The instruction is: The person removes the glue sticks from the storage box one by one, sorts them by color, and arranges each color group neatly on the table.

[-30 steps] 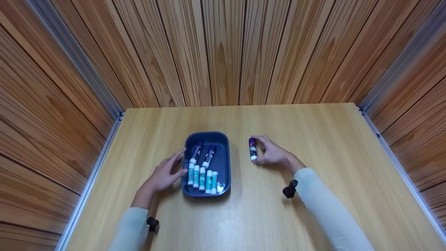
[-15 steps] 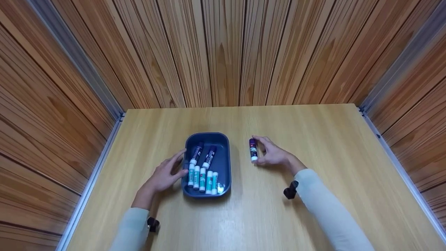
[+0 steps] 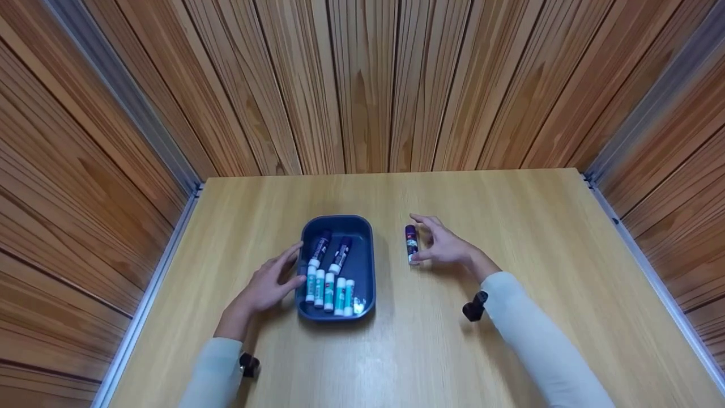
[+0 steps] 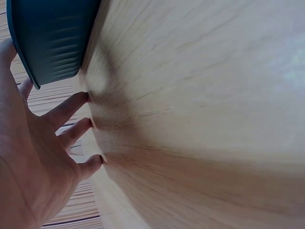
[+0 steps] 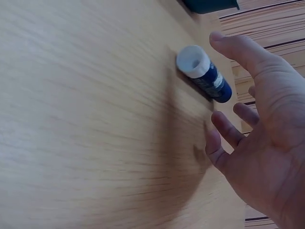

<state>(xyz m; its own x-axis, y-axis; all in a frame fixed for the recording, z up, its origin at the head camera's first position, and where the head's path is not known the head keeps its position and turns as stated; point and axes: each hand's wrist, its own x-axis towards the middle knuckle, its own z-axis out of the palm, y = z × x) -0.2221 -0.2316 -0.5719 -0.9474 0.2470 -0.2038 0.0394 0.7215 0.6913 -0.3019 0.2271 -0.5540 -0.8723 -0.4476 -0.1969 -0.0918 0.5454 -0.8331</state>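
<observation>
As only wrist view shows, spread right hand (image 5: 274, 126) apparently clear of glue stick (image 5: 208, 75).

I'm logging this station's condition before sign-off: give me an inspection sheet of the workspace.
Surface: light wood-grain tabletop, with some glare towards the person.
Job's things: dark blue tray holding two purple-capped glue sticks and five teal-and-white glue sticks; a lone purple-capped glue stick lies on the tabletop, right of the tray.
Clutter: nothing seen.
Hands: left hand touches the tray's left side; right hand is spread beside the lone stick, not gripping it.
Cables: nothing seen.
Surroundings: wood-patterned walls, grey corner strips.
</observation>
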